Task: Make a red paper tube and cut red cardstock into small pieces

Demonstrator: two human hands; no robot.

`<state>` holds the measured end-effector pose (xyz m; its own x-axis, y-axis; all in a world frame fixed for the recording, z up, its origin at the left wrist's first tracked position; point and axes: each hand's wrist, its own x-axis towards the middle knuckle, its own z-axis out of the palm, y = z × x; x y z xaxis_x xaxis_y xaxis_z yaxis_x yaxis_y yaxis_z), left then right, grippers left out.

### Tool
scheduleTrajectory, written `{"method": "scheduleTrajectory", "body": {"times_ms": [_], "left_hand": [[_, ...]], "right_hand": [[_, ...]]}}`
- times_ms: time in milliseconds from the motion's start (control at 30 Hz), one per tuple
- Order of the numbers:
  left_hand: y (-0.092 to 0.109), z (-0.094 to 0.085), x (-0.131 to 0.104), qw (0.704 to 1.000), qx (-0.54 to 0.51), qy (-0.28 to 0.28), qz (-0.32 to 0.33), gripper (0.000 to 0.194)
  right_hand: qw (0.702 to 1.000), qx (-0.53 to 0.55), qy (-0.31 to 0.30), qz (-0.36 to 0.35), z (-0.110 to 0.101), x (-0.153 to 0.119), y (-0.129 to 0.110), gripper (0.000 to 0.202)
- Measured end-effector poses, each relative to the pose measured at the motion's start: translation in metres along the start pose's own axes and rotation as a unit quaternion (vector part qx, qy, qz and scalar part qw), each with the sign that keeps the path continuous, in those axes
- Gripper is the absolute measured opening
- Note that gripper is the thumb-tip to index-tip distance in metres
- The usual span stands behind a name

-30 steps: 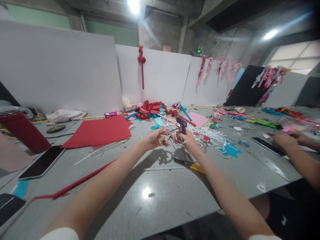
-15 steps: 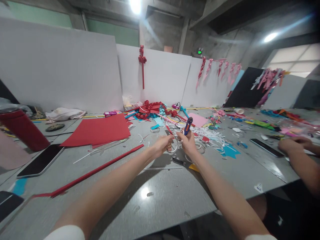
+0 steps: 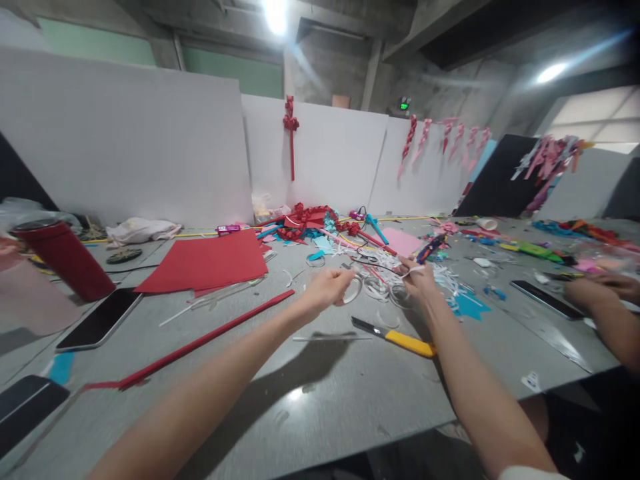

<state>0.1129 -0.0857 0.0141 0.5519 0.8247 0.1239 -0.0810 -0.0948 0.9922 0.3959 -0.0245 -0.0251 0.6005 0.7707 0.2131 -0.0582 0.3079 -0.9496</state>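
Observation:
My left hand (image 3: 331,288) is closed in a pinch over the middle of the grey table (image 3: 320,393), beside a roll of white tape (image 3: 353,291); what its fingers hold is too small to make out. Farther right, my right hand (image 3: 419,279) is closed around a dark blue and orange tool (image 3: 430,249), with a thin white strip by the fingers. White rings (image 3: 376,289) lie between the hands. A yellow cutter (image 3: 409,343) with a dark end lies below my right hand, partly behind the forearm. White paper scraps are heaped beyond the hands.
Red sheets (image 3: 215,262), a long red stick (image 3: 210,339), a phone (image 3: 103,319) and a red bottle (image 3: 67,260) lie or stand at left. Red and blue paper pieces (image 3: 310,220) pile up at the back. Another person's hands (image 3: 595,293) are at right near a phone (image 3: 546,300).
My right hand has moved right with the tool, away from my left hand, and the tool has tilted. More of the yellow cutter shows. The view has shifted slightly.

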Motion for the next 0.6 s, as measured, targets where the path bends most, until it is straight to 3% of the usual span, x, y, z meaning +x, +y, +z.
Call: {"method": "scheduleTrajectory", "body": {"times_ms": [167,267,400,600], "left_hand": [[0.003,-0.027,0.005,0.965,0.244,0.077,0.058,0.056],[-0.001,-0.042,0.011,0.95,0.291,0.102,0.057,0.056],[-0.008,-0.068,0.016,0.914,0.377,0.149,0.02,0.055],[-0.023,-0.127,0.029,0.864,0.465,0.192,-0.027,0.044]], "right_hand": [[0.999,-0.025,-0.021,0.031,0.003,0.002,0.011,0.048],[0.999,-0.043,-0.017,0.024,0.006,0.001,0.019,0.046],[0.995,-0.084,0.045,-0.003,-0.007,0.011,0.019,0.048],[0.984,-0.15,0.089,-0.034,-0.027,0.023,0.017,0.051]]}}
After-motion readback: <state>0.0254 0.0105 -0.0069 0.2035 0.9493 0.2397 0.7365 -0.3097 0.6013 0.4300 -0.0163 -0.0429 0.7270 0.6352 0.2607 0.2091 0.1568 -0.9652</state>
